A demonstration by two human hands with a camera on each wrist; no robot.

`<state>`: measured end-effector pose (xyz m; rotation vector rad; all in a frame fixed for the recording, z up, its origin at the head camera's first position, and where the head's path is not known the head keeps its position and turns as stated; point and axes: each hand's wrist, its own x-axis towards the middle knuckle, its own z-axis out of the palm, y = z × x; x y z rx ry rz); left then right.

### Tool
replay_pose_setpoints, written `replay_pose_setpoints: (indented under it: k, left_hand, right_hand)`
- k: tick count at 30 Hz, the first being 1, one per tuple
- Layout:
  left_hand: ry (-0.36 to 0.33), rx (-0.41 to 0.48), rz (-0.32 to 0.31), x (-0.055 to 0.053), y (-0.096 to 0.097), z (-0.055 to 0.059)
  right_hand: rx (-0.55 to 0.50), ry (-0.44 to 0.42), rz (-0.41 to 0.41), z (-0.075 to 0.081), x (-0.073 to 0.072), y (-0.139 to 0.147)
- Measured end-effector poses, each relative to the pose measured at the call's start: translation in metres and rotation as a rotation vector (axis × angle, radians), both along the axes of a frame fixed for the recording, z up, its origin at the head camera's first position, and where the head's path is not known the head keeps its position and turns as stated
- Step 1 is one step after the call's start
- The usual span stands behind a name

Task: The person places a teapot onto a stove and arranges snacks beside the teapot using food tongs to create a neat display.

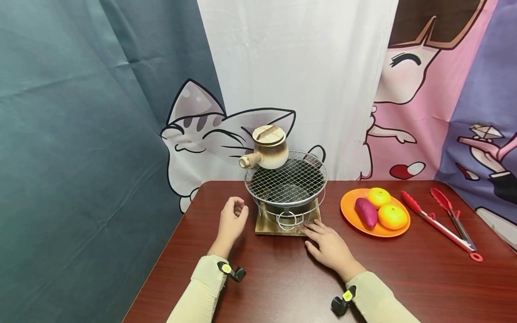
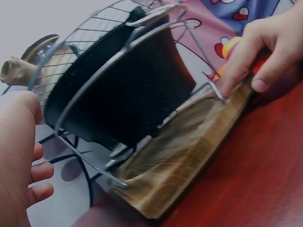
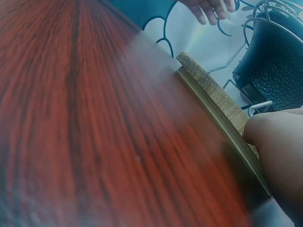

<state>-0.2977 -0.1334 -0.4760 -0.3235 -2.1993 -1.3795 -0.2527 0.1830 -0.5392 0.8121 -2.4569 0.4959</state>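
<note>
A round charcoal grill (image 1: 300, 207) with a dark bowl and wire mesh (image 1: 300, 184) stands on a square wooden base (image 1: 264, 228). On the mesh, toward the back left, sits a side-handled clay pot (image 1: 278, 157) with a wooden lid (image 1: 268, 134). My left hand (image 1: 233, 220) hovers to the left of the grill, fingers loosely bent around nothing. My right hand (image 1: 329, 246) rests its fingers on the front right corner of the base, beside the wire stand; its thumb (image 2: 260, 85) lies by the board's edge in the left wrist view.
To the right, an orange plate (image 1: 348, 211) carries a purple sweet potato (image 1: 366, 212) and two oranges (image 1: 392, 216). Red-tipped tongs (image 1: 438, 229) lie spread beyond it. A printed curtain (image 1: 307, 67) hangs right behind the reddish wooden table (image 1: 278, 278).
</note>
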Motion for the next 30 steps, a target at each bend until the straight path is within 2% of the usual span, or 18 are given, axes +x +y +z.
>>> replay_pose_setpoints:
  k: [7, 11, 14, 21, 30]
  left_hand:
    - [-0.003, -0.052, -0.036, 0.006, 0.018, -0.019]
    - [0.012, -0.119, -0.053, 0.010, 0.029, -0.030]
    - [0.040, -0.196, -0.040, 0.011, 0.036, -0.037]
    - [0.090, -0.367, -0.025, 0.018, 0.054, -0.048]
    - [0.174, -0.486, 0.013, 0.028, 0.071, -0.054]
  right_hand:
    - [-0.006, 0.005, 0.004, -0.001, 0.001, 0.001]
    - [-0.005, 0.009, 0.006, -0.001, 0.001, 0.001]
    - [-0.006, 0.011, 0.008, -0.001, 0.001, 0.001]
    - [-0.009, 0.015, 0.010, 0.000, 0.002, 0.001]
    - [-0.007, -0.005, 0.005, -0.001, 0.000, 0.001]
